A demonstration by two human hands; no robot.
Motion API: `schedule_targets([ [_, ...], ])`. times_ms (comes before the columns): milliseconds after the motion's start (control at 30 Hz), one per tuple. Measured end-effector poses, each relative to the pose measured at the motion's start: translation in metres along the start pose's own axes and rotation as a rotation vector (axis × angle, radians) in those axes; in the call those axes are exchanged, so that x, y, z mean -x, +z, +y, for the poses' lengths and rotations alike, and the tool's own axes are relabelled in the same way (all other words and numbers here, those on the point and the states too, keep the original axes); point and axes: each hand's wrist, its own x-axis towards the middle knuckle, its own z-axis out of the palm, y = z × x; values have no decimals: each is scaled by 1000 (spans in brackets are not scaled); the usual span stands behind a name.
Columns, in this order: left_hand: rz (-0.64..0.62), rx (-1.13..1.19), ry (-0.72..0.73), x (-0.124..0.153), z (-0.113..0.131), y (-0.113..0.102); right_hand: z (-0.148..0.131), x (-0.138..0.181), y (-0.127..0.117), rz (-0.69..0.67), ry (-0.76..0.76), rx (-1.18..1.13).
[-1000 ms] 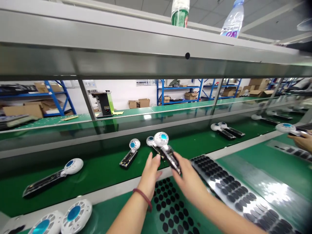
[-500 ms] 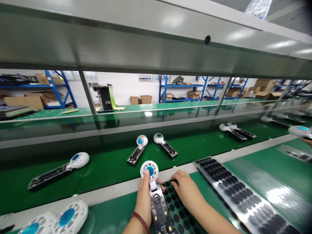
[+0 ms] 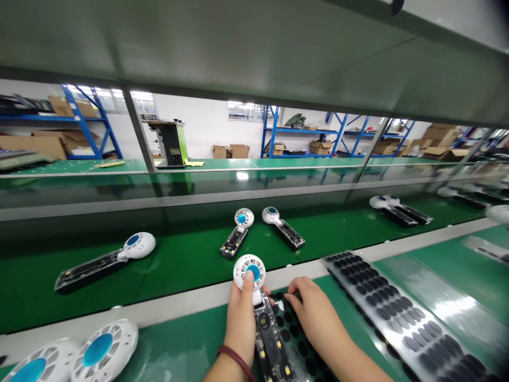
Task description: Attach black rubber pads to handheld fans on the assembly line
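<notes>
My left hand (image 3: 240,317) grips a handheld fan (image 3: 274,339), thumb on the blue hub of its round white head. Its long body lies open, showing a dark circuit board with small yellow-white parts. To the right, my right hand (image 3: 312,307) pinches its thumb and fingers together at the upper edge of a sheet of black round stickers (image 3: 302,347). Whatever sits between those fingertips is too small to make out. A pale glossy patch shows on the sheet beside them. The fan and my right hand cover parts of this sheet.
Several similar fans, one of them a fan with a dark body (image 3: 107,262), lie on the green conveyor belt (image 3: 178,276). Two white fan heads (image 3: 104,350) sit at lower left. Another sticker sheet (image 3: 397,313) lies at right. An overhead shelf (image 3: 238,53) spans the top.
The view has tilted down slightly and shifted. My right fingertips have moved a little away from the fan, and a pale patch now shows on the sheet. My left hand keeps its grip.
</notes>
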Motion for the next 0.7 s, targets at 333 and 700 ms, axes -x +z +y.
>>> schedule_targets([
  [333, -81, -2, -21, 3, 3, 1, 16, 2, -2, 11, -155, -83],
  [700, -145, 0, -13, -8, 1, 18, 16, -1, 4, 26, -77, -103],
])
